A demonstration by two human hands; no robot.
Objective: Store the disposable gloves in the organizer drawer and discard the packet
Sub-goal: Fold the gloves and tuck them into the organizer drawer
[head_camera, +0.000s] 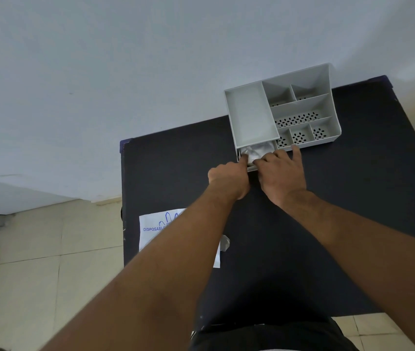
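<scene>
A grey plastic organizer [252, 115] stands at the far side of a dark table [176, 160]. Its small drawer [241, 154] is pulled out at the front left, with crumpled clear disposable gloves [258, 150] inside. My left hand [228, 178] has its fingers curled at the drawer's front left corner, fingertips against the gloves. My right hand [281, 171] presses down on the gloves and drawer front, index finger stretched along the organizer's front edge. The white packet [153, 230] printed "DISPOSABLE" lies flat near the table's left edge, partly hidden under my left forearm.
The organizer has several open compartments with perforated floors [297, 119]. A pale wall [125, 72] rises behind the table. Tiled floor [44, 262] lies to the left. A small clear plastic scrap [225, 243] rests beside the packet.
</scene>
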